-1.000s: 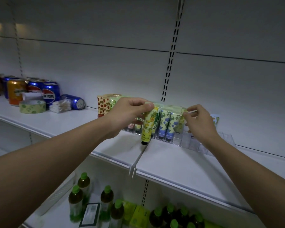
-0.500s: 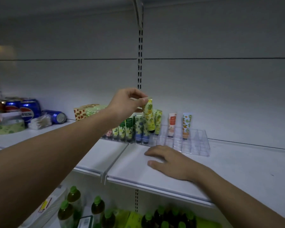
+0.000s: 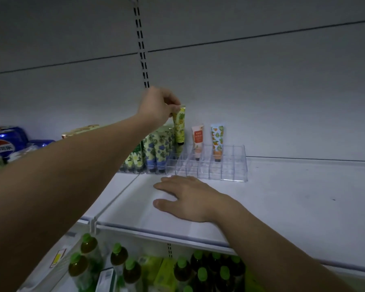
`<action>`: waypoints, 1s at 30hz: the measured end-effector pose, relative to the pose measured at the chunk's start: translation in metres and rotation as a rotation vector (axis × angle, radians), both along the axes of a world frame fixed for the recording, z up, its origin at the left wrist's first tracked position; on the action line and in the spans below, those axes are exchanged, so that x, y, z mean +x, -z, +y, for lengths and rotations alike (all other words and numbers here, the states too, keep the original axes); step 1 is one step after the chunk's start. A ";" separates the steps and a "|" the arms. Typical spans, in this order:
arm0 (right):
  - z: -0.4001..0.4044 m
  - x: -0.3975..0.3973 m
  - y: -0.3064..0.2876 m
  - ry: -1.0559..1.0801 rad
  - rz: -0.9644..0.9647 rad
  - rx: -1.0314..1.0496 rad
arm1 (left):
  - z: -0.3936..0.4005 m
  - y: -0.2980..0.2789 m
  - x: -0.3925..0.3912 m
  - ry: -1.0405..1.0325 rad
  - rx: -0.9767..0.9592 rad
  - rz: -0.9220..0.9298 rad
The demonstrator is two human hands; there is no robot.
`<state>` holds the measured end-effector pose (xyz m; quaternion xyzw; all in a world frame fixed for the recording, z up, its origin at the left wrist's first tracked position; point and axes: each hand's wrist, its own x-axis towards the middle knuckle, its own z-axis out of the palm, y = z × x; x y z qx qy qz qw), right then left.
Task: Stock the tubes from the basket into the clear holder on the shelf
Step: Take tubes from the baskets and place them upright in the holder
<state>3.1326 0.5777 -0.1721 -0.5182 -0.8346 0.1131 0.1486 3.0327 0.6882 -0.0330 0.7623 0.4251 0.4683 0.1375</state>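
Mid-stock, by our read. We have the left hand (image 3: pixel 156 108) pinching the crimped top of a yellow pineapple-print tube (image 3: pixel 180 125), cap down, held upright over the back row of the clear holder (image 3: pixel 230 165) on the shelf (image 3: pixel 282 197). Its cap is just above a slot, not seated yet. The right hand (image 3: pixel 188 197) lies flat on the shelf just in front of the holder, fingers straight, holding nothing.

Done so far: the left part of the holder is filled. Toward the right, an orange tube (image 3: pixel 197 140) and a blue orange-print tube (image 3: pixel 217 140) stand in back slots, with one slot free between them.

Left: seat the tube in hand, then fill the front and right-end slots, which look free. The basket is out of view, so we can't tell how many tubes remain.

Counts:
- tube in hand: 1
- tubes standing apart on the right: 2
- blue-flower tubes (image 3: pixel 156 148): at least 2, with green-print ones to their left; the arm hides part of that cluster, so no exact total
- holder: 1
- blue cans (image 3: pixel 6 142) at far left: at least 2, blurred
- green-capped bottles (image 3: pixel 116 256) on the lower shelf: around a dozen showing, partly cut off
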 end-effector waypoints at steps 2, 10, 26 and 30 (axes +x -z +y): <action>0.000 0.000 0.000 -0.003 -0.001 0.003 | 0.007 0.004 0.006 -0.029 0.016 0.009; 0.001 -0.001 -0.001 0.003 0.013 -0.020 | 0.015 0.017 0.024 -0.085 0.055 0.109; -0.003 -0.002 -0.001 0.040 0.056 0.010 | -0.004 0.017 0.016 -0.185 0.078 0.693; -0.008 -0.004 -0.004 0.073 0.053 0.033 | -0.031 0.010 -0.007 -0.147 0.115 0.670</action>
